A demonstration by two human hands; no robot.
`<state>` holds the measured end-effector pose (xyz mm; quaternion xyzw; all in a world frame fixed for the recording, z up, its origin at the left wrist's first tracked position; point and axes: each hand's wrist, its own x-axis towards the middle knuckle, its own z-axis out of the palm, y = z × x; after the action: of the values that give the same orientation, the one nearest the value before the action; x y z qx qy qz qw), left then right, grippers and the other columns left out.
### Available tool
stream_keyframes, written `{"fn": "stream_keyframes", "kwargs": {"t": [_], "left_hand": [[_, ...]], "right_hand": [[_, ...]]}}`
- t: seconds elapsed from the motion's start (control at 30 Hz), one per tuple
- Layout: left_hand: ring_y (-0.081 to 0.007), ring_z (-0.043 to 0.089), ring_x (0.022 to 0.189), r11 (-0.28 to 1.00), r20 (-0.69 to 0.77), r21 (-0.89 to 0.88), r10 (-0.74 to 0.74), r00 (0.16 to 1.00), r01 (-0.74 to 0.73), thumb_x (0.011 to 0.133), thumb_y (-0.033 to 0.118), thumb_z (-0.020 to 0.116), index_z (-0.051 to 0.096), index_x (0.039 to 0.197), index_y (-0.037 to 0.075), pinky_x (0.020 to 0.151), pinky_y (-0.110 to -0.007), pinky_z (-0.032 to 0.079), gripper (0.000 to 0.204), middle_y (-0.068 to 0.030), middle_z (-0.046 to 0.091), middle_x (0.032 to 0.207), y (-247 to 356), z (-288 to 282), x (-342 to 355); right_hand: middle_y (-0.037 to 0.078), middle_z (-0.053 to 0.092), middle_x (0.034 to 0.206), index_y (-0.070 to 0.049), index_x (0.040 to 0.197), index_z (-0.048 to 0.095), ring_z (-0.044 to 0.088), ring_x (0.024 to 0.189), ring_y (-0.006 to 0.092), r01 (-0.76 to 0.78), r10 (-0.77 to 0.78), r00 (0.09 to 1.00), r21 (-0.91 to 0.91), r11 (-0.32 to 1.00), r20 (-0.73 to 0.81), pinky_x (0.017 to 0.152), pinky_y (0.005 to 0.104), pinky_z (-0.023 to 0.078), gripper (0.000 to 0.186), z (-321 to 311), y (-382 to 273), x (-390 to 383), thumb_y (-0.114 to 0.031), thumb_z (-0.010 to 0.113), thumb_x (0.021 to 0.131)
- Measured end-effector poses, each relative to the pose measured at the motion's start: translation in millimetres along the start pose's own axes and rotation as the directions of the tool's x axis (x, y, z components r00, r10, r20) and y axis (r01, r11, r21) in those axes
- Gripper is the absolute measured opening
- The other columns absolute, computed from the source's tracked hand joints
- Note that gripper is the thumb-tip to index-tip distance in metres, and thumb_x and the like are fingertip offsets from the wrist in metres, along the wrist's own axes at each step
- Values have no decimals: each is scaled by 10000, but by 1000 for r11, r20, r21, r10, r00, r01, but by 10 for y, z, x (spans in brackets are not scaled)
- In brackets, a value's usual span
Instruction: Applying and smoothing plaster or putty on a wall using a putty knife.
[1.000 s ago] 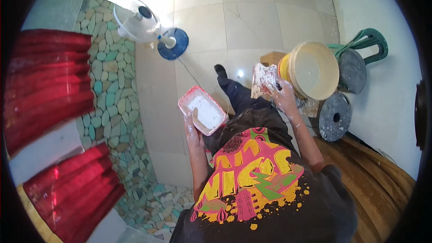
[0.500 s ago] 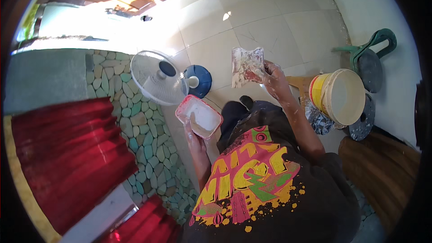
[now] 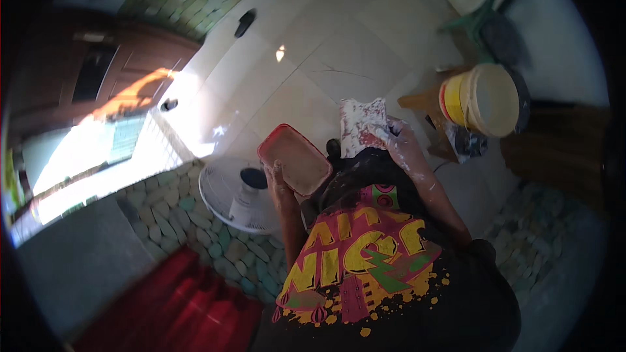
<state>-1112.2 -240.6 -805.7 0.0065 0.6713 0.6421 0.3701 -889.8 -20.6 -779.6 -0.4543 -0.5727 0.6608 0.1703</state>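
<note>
My left hand [image 3: 279, 182] grips a red-rimmed rectangular tub [image 3: 283, 129] by its near left side, thumb over the rim. Pale paste covers the inside of the tub. Level with it on the right, my right hand [image 3: 399, 143] is closed on the edge of a flat, roughly square scraper [image 3: 362, 124]. White paste is smeared over the scraper, and its far edge is wavy. The two things are held apart in front of my body. White smears mark my right fingers and forearm.
A white-caged fan [image 3: 238, 199] stands left of my arm, beside a stone-patterned floor strip. To the right, a yellow and cream bucket [image 3: 492, 99] rests on a wooden stool [image 3: 420, 101]. A green chair [image 3: 479, 23] is behind it. A dark sandal [image 3: 245, 23] lies on the tiles.
The whole view has swung round to the right, shifting the door, fan and bucket. The scraper has come down nearer my body and the tub, still in my right hand.
</note>
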Motion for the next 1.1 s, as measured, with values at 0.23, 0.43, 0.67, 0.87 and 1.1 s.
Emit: {"fn": "stream_keyframes", "kwargs": {"t": [0.23, 0.43, 0.67, 0.87, 1.1], "left_hand": [[-308, 566, 1269, 992, 173, 89, -107, 979, 93, 1003, 433, 600, 413, 1487, 23, 1018, -415, 496, 661, -182, 518, 1417, 546, 301, 798], [-326, 550, 1304, 984, 381, 147, -152, 912, 102, 1014, 412, 592, 385, 1525, 43, 1044, -435, 493, 663, -196, 501, 1450, 729, 557, 1308], [-351, 491, 1375, 952, 550, 302, -133, 824, -48, 1028, 475, 534, 358, 1542, 36, 1120, -476, 426, 699, -204, 479, 1491, 1202, 1417, 1964], [-336, 452, 1398, 908, 693, 387, -170, 701, -163, 1025, 462, 546, 342, 1565, 45, 1144, -458, 386, 712, -184, 450, 1517, 1393, 2407, 2675], [-311, 473, 1377, 852, 773, 507, -381, 507, -133, 981, 525, 605, 346, 1555, 35, 1138, -447, 399, 798, -166, 471, 1501, 1357, 3437, 3284]], "right_hand": [[1, 707, 1015, 53, 1129, 689, 592, 912, 57, 38, 55, 968, 360, 932, -245, 824, 250, 499, 208, 266, -148, -131, -110, 637, 1010], [0, 713, 1029, 51, 1149, 687, 615, 924, 81, 185, 88, 894, 541, 820, -439, 854, 273, 509, 226, 439, 21, -86, -123, 642, 1012], [122, 686, 1135, 48, 1318, 607, 638, 996, 167, 148, -48, 789, 113, 983, -613, 917, 330, 519, 391, 203, 11, 736, -173, 633, 997], [88, 670, 1220, 47, 1326, 607, 606, 1074, 131, 274, 27, 789, 390, 879, -614, 967, 299, 486, 378, -291, -589, 1324, -57, 620, 963], [88, 725, 1109, 21, 1290, 644, 629, 999, 120, 396, 100, 632, 431, 811, -768, 918, 298, 511, 345, -547, -647, 1718, -129, 652, 979]]}}
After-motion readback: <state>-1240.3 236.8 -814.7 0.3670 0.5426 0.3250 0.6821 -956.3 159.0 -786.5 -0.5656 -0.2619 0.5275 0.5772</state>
